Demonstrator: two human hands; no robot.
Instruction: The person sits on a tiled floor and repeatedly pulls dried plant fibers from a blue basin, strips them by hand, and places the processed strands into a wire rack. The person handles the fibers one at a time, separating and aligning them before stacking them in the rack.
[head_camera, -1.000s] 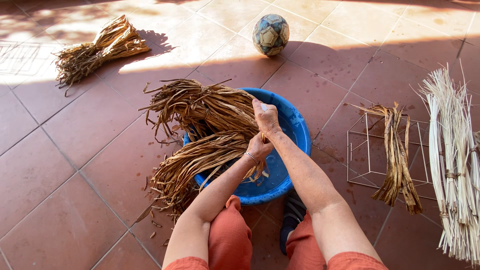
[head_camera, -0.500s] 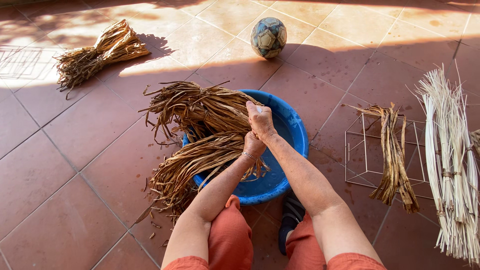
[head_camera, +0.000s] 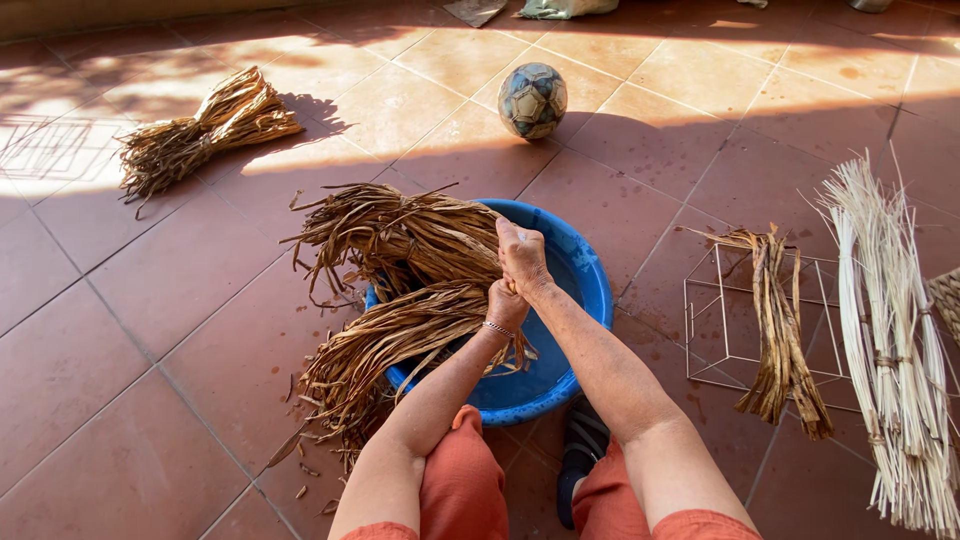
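Left hand (head_camera: 506, 303): closed on lower leaf bundle (head_camera: 400, 340), draped over basin (head_camera: 585, 290) rim, leaves trailing left onto floor. Right hand (head_camera: 522, 255): closed on upper bundle (head_camera: 400, 235), directly above the left. Ball (head_camera: 532, 100) beyond.

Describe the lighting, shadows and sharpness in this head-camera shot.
Head view: hard sunlight falls across the far tiled floor, bleaching the left edge, where a grid-like shadow lies; the far bundle of dried leaves casts a crisp shadow. The blue basin, left hand and right hand sit in even shade. Focus is sharp throughout, with no motion blur; the pale reeds bow slightly near the right edge.
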